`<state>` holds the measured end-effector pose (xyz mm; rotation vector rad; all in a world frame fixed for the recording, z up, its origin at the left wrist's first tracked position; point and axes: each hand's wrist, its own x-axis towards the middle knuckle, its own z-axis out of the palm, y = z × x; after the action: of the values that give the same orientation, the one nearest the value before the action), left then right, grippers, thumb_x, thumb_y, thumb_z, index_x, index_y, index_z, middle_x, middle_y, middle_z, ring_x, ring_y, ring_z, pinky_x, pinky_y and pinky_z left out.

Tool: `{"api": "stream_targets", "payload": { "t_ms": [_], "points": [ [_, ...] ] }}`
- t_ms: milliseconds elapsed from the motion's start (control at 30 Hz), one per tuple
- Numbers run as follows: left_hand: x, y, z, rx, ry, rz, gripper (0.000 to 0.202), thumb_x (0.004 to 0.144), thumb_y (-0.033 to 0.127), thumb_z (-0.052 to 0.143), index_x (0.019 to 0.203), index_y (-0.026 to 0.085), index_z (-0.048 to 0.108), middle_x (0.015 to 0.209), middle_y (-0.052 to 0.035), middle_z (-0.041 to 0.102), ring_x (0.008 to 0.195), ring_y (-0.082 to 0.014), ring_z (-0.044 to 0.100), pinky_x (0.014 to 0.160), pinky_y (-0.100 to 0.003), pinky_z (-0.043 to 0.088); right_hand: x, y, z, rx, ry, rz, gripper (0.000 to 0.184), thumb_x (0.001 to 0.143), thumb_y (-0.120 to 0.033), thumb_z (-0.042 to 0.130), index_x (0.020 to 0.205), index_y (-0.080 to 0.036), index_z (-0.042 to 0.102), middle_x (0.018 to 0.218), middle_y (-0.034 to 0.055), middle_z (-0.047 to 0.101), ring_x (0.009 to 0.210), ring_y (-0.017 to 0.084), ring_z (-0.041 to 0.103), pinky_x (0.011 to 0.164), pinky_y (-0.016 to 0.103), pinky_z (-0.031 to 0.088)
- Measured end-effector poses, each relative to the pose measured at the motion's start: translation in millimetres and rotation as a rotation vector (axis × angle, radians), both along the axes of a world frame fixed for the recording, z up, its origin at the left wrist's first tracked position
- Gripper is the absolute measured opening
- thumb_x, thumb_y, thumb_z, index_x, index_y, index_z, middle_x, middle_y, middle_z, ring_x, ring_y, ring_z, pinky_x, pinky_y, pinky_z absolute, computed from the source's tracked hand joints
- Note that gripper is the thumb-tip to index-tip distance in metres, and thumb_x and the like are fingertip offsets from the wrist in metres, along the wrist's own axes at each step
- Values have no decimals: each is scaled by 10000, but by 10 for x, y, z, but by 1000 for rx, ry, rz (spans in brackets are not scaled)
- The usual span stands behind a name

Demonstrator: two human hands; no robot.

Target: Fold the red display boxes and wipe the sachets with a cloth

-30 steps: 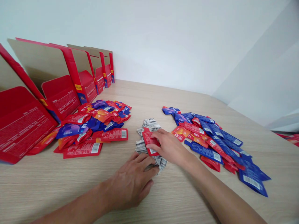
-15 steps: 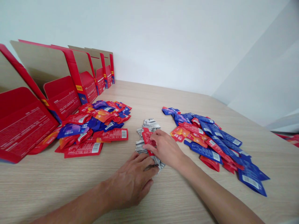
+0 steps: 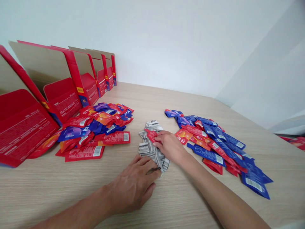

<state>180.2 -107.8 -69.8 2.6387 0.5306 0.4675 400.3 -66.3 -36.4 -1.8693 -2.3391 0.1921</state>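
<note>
A crumpled grey-and-white striped cloth [image 3: 154, 153] lies in the middle of the table. On its far part rests a small red pouch [image 3: 151, 135], pinched at its right side between the thumb and fingers of my right hand [image 3: 172, 147]; part of the pouch is hidden under them. My left hand [image 3: 137, 181] lies palm down at the cloth's near left edge. Its bent fingers are a little apart and their tips touch the fabric, with the thumb away from it. To the left is a heap of red and blue pouches [image 3: 105, 119], to the right a second heap [image 3: 209, 140].
A row of open red cardboard boxes [image 3: 63, 98] stands along the left side, close behind the left heap. A white wall [image 3: 166, 47] borders the back of the wooden table [image 3: 152, 92]. Some red items [image 3: 294, 141] show at the far right edge, beyond the table.
My right hand has shifted slightly, and the red pouch now shows less of its length; more of the striped cloth is visible below it. My left hand has stayed put.
</note>
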Motion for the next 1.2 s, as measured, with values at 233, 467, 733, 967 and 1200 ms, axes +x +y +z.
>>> {"api": "stream_targets", "payload": {
  "t_ms": [233,467,733,967,1200],
  "points": [
    [-4,7,-3,32,-12,5,342,964,147,575,1292,240,608,1326,-55,655,1260,-274,555,1146,-509,365,42,64,11,32,-194,-82,264,1028,-252,553,949,-179,795,1079,132,797,1066,248,719,942,301,499],
    [-3,12,2,53,-24,2,338,942,145,603,1266,241,622,1280,-53,664,1227,-266,577,1119,-484,393,-37,34,-3,125,-269,-221,309,1021,-248,466,1126,-158,742,997,165,799,888,280,760,726,322,507],
    [-9,13,4,29,-20,-8,316,946,135,592,1244,236,623,1275,-53,663,1222,-260,571,1103,-479,386,298,108,102,172,-20,-334,319,967,-99,487,1229,-114,670,1069,186,787,971,290,758,789,320,502],
    [-3,14,22,44,-39,1,334,933,127,595,1247,236,629,1288,-62,671,1225,-270,578,1116,-479,396,301,119,-102,56,546,-173,229,920,-163,588,1138,-188,654,929,31,756,754,166,678,694,266,501],
    [-6,11,16,38,-33,1,341,940,132,597,1262,241,617,1322,-48,660,1252,-268,572,1145,-492,378,178,-19,11,63,285,69,222,883,-305,821,799,-173,663,844,20,684,754,162,590,708,269,400]
  ]
}}
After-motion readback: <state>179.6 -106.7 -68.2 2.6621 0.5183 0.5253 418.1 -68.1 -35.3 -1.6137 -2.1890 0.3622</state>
